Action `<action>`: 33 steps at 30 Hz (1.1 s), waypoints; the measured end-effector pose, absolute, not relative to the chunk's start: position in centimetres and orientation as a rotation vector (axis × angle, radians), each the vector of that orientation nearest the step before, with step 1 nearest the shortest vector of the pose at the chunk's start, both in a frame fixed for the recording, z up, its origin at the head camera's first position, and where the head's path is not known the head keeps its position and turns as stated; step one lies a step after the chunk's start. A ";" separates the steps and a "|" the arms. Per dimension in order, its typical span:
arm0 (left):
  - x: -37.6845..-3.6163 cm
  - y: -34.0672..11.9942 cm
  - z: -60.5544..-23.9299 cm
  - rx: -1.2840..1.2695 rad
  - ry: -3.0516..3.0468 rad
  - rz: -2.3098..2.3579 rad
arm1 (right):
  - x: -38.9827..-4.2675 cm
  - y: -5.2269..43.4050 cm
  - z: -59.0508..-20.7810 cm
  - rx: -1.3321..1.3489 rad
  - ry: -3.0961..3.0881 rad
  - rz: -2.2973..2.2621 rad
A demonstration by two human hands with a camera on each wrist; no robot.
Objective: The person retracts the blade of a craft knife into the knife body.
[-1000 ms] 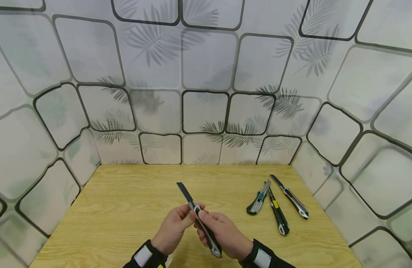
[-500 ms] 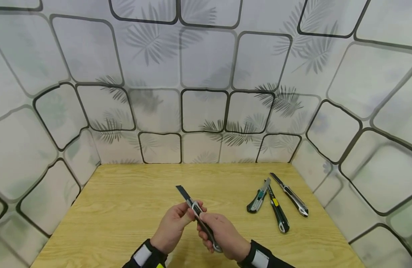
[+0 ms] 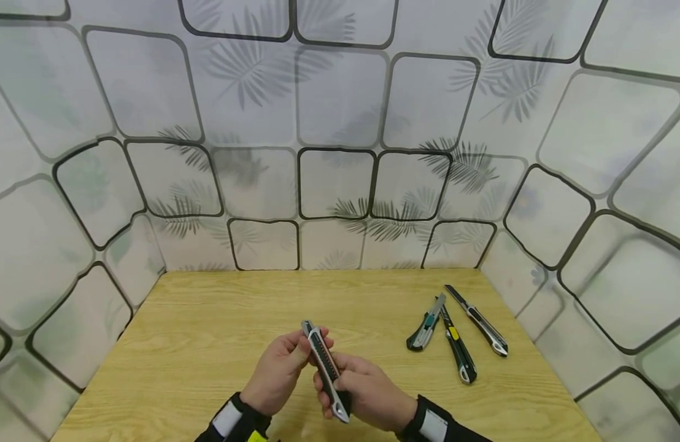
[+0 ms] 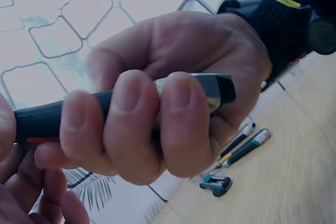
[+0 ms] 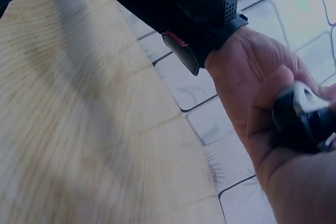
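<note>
A dark snap-off utility knife (image 3: 327, 368) with silver trim is held tilted above the table. No blade shows past its silver tip; a ridged slot along its body faces up. My left hand (image 3: 279, 368) pinches it near the tip between thumb and fingers. My right hand (image 3: 375, 390) grips the rear of the handle, thumb along its side. In the left wrist view, the right hand's curled fingers (image 4: 134, 129) wrap the handle, partly hiding it. The right wrist view shows the knife's rounded butt (image 5: 310, 108) inside the grip.
At the right of the wooden table (image 3: 218, 319) lie a grey-and-teal cutter (image 3: 426, 325), a black cutter with a yellow slider (image 3: 456, 344), and a silver-black cutter (image 3: 483, 325), blades out. Patterned curtains (image 3: 340, 184) enclose the table's back and sides.
The knife's long dark blade stuck out past the tip earlier and no longer shows. The knife has turned in the hands, bringing its ridged slot up, and stands slightly steeper.
</note>
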State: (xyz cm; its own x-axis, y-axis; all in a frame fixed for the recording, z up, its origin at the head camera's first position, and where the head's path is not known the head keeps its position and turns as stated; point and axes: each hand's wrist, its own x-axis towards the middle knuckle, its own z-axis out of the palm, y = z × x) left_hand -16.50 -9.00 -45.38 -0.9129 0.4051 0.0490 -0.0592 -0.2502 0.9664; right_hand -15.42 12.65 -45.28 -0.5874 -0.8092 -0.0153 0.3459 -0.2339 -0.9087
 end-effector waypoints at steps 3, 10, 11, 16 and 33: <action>-16.4 -9.2 -45.3 0.438 1.668 2.230 | -15.4 12.9 -45.4 -0.676 1.144 -1.887; -16.4 -9.2 -45.2 0.385 1.683 2.191 | -15.4 13.0 -45.3 -0.656 1.148 -1.865; -16.4 -9.1 -45.3 0.359 1.705 2.180 | -15.4 13.0 -45.3 -0.621 1.172 -1.870; -16.0 -8.0 -46.2 0.137 1.974 2.064 | -15.4 12.6 -45.7 -0.353 1.411 -1.959; -15.4 -6.6 -49.6 0.181 2.574 1.645 | -16.0 11.9 -47.0 -0.315 1.518 -1.953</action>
State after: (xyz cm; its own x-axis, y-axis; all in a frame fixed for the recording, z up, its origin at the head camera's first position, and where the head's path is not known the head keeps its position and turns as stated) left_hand -15.44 -6.57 -49.58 -0.9897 0.1433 -0.0051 0.0556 0.4161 0.9076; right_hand -15.99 11.92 -47.05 -0.7683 -0.6112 -0.1900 0.3350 -0.1311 -0.9331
